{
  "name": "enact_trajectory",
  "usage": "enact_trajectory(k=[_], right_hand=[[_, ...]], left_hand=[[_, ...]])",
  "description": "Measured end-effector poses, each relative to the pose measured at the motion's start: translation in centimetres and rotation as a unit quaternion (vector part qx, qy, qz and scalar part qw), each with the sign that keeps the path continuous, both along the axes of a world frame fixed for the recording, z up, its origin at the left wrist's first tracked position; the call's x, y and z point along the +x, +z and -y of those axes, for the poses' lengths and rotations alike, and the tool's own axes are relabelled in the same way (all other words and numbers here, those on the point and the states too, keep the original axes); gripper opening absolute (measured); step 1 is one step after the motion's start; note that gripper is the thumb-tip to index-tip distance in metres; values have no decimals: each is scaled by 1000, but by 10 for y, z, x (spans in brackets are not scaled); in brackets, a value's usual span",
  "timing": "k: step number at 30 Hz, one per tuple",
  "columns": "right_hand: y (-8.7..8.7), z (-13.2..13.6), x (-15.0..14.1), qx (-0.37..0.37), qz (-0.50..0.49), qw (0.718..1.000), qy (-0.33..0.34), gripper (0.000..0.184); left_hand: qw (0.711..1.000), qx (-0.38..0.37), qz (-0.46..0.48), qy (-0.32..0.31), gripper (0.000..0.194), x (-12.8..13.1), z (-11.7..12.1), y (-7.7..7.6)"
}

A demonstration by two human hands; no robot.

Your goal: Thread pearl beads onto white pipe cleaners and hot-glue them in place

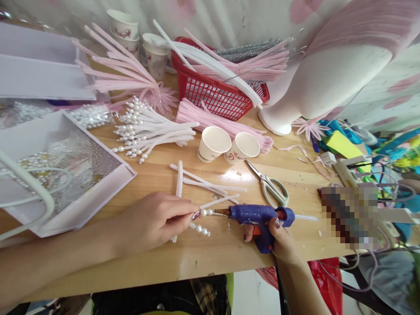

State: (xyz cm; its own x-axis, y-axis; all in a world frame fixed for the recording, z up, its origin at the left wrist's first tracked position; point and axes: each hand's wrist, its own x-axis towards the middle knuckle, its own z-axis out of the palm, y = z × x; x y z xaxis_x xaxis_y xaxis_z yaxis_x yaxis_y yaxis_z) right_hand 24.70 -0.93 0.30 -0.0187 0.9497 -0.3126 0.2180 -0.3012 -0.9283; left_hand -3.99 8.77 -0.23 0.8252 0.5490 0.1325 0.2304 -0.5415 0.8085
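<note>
Between thumb and fingertips, my left hand [157, 218] pinches a short row of white pearl beads [206, 212]. My right hand [280, 238] is wrapped round the handle of a blue hot glue gun [252, 214], with a glue stick [306, 217] poking out of its back. The gun's nozzle points left and meets or nearly meets the beads; which, I cannot tell. Just below lies another beaded end [201, 229], its other end hidden by my left hand. Several white fuzzy stems [213, 186] lie loose behind my hands. Scissors [275, 190] rest behind the glue gun.
Two paper cups [215, 142] stand mid-table beside a bunch of pearl-tipped white stems [157, 131]. Behind are pink stems [213, 116] and a red basket [213, 94]. A white box [98, 192] is left, a white mannequin form [315, 87] back right, cables [387, 188] far right.
</note>
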Motion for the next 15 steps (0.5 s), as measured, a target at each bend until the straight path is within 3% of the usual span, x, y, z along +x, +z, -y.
enact_trajectory(k=[7,15], right_hand=[[5,-2,-2,-6,-2,1000,1,71],[-6,1,5,8,-20,1000,-6,71]], left_hand=[[1000,-8,11,13,30,-1,-1,0],[1000,-13,15,-3,33,0,0,2]])
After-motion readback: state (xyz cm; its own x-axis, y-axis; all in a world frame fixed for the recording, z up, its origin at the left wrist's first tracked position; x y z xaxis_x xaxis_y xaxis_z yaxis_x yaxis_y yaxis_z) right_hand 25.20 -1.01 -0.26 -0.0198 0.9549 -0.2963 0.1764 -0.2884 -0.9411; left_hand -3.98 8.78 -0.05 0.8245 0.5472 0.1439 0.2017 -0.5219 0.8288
